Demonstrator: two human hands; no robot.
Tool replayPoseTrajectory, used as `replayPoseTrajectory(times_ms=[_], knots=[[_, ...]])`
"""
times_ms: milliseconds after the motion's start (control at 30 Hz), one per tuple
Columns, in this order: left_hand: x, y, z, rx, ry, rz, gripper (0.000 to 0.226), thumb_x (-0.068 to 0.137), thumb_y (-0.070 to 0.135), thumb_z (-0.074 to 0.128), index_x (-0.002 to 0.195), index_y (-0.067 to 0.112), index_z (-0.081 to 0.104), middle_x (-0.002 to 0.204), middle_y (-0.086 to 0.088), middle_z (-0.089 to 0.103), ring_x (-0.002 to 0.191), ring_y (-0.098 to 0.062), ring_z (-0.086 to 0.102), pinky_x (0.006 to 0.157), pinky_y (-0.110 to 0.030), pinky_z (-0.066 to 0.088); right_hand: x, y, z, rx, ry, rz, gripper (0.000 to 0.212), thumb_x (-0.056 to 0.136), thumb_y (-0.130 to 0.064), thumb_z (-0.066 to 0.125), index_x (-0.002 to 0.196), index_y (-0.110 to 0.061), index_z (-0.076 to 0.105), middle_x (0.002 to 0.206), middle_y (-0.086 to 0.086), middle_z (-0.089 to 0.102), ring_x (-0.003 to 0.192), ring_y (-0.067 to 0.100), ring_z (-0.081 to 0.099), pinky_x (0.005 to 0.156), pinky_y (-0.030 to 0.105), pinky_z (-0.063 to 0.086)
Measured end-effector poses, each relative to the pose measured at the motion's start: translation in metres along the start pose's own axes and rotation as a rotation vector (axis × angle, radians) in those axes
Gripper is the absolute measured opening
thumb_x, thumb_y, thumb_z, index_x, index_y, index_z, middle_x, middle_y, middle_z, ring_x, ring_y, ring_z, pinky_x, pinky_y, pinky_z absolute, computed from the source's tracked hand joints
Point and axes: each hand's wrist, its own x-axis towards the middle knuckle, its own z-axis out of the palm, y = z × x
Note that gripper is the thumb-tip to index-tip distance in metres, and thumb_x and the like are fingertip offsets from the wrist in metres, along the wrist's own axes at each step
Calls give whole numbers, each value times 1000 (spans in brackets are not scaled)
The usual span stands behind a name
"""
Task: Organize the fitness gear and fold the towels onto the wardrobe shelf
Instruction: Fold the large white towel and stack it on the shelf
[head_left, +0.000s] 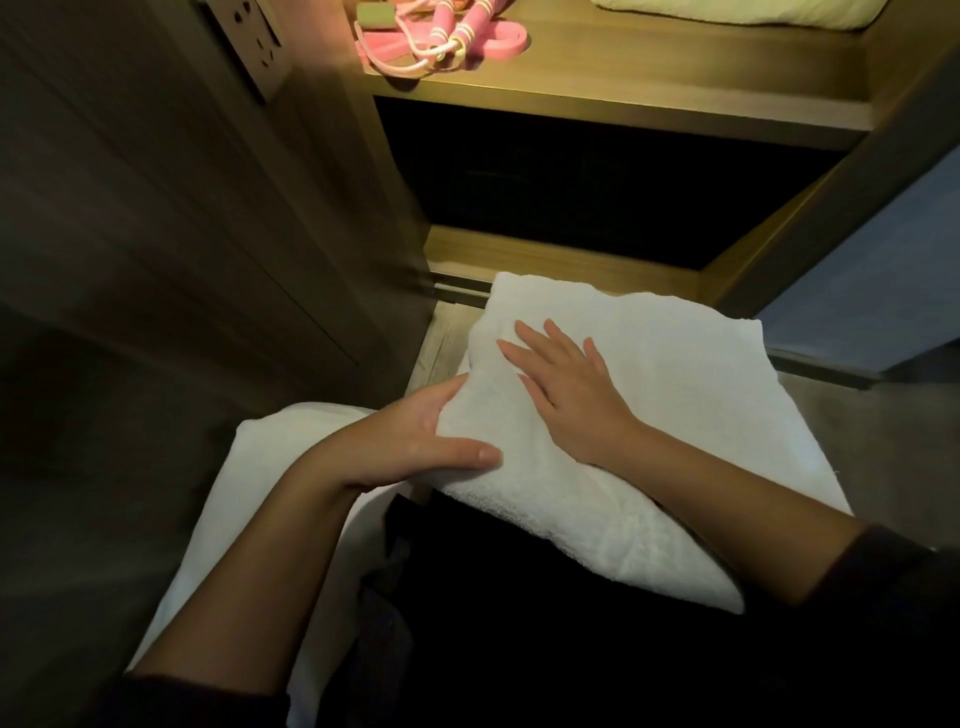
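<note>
Towel (649, 395): white terry, partly folded, across dark-clothed lap (519, 649), below and in front of wardrobe.
Left hand (431, 441): at towel's near-left edge; thumb on top, fingers curled round edge. Pinch grip on the fabric.
Right hand (566, 395): flat on top of towel, fingers straight and spread, pointing far-left. Pressing, nothing grasped.
Long axis: appears to run left-right across lap, right end slanting nearer body. Approx. only, wide-angle view.
Key relation: left edge already in left-hand grip; right end free, well apart from both hands. Right hand nearer to it.
Shelf (623, 98): lit, ahead of and above towel.
Gear on shelf: pink skipping rope (457, 36) lying on pink band (498, 39), left part of shelf.
Folded towel (737, 10): pale, far-right of shelf, cut off by frame top.
Gap: bare shelf betw. gear and folded towel; likely landing spot (judgement).
Second white cloth (249, 467): under left forearm, hanging at left of lap; prob. another towel, unfolded.
Step in hand: smoothing/creasing fold, est.
Next move calls for: right hand to shift rightward for free end, or both hands under for lift fwd and up to shelf.
Risk: one-edge grip only; fold may slump open on lift.
</note>
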Motion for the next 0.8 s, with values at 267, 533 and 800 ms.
replayPoseTrajectory(times_ms=[267, 533, 800], knots=[[-13, -18, 3, -23, 208, 109, 61, 62, 52, 71, 117, 36, 51, 106, 31, 62, 109, 4, 59, 78, -13, 52, 7, 4, 2, 5, 26, 9, 50, 105, -41, 24, 154, -34, 24, 164, -11, 12, 152, 15, -1, 121, 53, -3], [-8, -15, -9, 280, -218, -27, 50, 79, 13, 81, 124, 17, 61, 115, 5, 69, 108, -8, 64, 91, -25, 53, 7, 4, 8, -37, 43, 1, 50, 104, -43, 26, 153, -35, 24, 164, -11, 11, 152, 16, 0, 121, 54, -3], [25, 27, -27, 669, -490, 93, 21, 93, 13, 65, 112, 6, 62, 101, 4, 63, 90, -1, 61, 80, -13, 48, 16, 21, 17, -56, 55, -21, 49, 104, -43, 31, 153, -36, 24, 163, -10, 14, 151, 16, 2, 121, 51, -1]])
